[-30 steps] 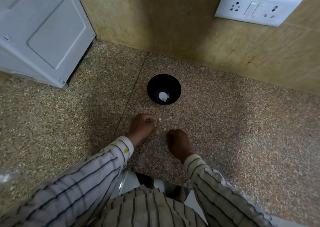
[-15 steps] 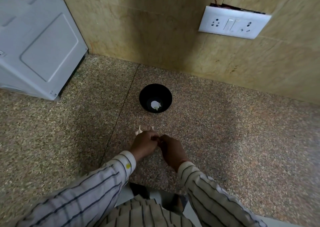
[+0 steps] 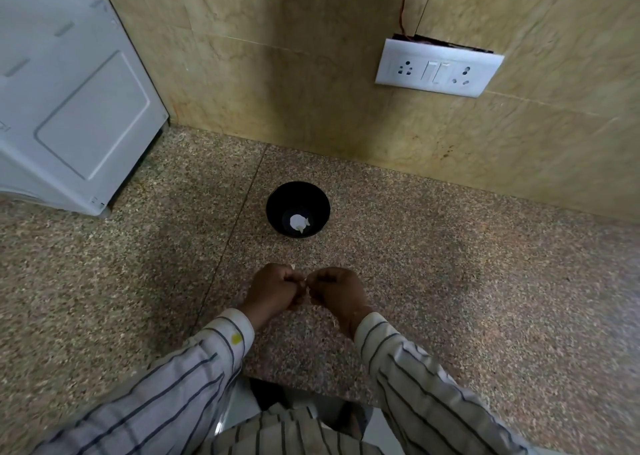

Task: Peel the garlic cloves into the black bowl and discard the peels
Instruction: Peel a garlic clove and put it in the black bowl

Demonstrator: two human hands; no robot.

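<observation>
Garlic clove pinched between curled fingers of left hand and right hand, near black bowl.

Dim, even indoor light; wide-angle view with soft edges.

Illumination is muted and yellowish, with no glare or hard highlights. A broad soft shadow falls on the speckled countertop around the black bowl and climbs the tiled wall behind it. Straight lines bow toward the frame edges. The striped sleeves at the bottom are blurred, and the white appliance looks slightly smeared.
</observation>
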